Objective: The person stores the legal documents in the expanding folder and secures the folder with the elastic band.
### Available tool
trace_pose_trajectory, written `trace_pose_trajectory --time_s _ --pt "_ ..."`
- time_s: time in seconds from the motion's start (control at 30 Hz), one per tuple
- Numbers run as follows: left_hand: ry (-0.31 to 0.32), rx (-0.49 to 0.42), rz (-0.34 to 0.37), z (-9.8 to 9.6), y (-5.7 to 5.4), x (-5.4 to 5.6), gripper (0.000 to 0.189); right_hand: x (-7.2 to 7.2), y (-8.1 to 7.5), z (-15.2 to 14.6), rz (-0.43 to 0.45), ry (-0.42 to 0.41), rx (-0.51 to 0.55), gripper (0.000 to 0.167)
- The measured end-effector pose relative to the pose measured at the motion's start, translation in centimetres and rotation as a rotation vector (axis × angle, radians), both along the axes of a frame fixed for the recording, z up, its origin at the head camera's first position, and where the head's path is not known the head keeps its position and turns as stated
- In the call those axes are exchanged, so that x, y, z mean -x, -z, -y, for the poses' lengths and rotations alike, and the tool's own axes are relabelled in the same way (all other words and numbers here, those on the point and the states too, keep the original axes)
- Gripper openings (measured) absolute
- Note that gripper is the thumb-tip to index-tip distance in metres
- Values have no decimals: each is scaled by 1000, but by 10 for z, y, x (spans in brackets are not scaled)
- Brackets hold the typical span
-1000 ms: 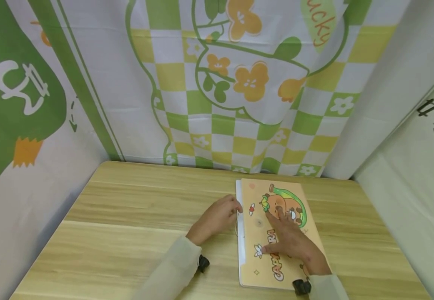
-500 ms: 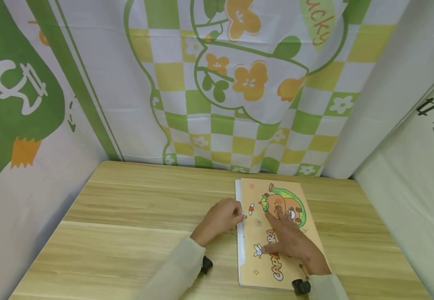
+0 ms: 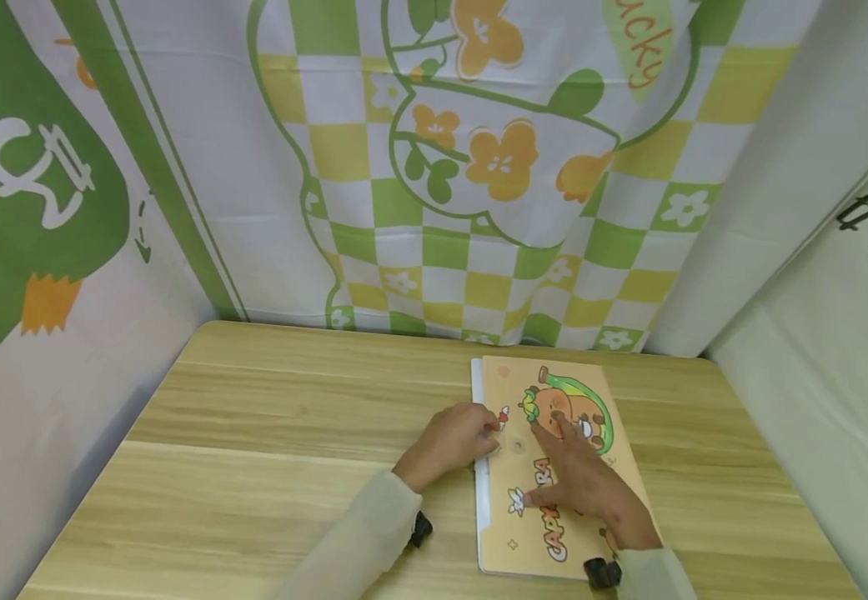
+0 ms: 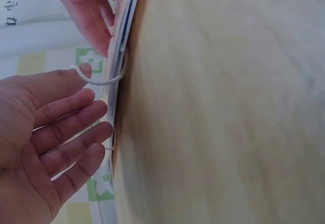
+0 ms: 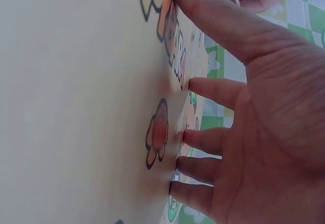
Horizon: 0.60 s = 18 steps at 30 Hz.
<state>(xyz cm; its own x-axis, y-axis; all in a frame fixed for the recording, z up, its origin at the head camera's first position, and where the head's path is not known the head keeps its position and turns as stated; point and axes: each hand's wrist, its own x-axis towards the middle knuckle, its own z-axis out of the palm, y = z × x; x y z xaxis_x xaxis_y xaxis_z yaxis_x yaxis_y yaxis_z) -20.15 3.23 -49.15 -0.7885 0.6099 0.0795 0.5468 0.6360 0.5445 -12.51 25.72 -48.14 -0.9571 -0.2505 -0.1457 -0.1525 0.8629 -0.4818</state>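
An orange-tan folder with a capybara drawing lies flat on the table, a white strip along its left side. My left hand is at that left edge, fingertips over the cover. In the left wrist view, a thin white elastic cord runs from the folder's edge to the tip of my left thumb, which holds it; the other fingers are loosely bent. My right hand rests spread on the cover, its fingertips pressing the surface in the right wrist view. Between the hands sits a small round button.
The wooden table reaches back to a green-and-yellow checkered curtain. White printed cloth walls stand on the left and right. Each wrist carries a small black device.
My left hand has moved slightly right and toward me, from the folder's left edge onto its cover, with the cord drawn along. My right hand stays in place.
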Motion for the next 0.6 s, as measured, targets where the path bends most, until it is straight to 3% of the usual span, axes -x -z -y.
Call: trace_pose_trajectory --time_s 0.37,0.5,0.6 --pt "50 138 -47 -12 -1 2 15 0 0 -1 -13 3 -44 116" --pt "81 210 -119 -15 -3 3 8 1 0 0 -25 0 -61 116" --pt "101 258 -187 -18 -4 4 13 1 0 0 -28 1 -61 116"
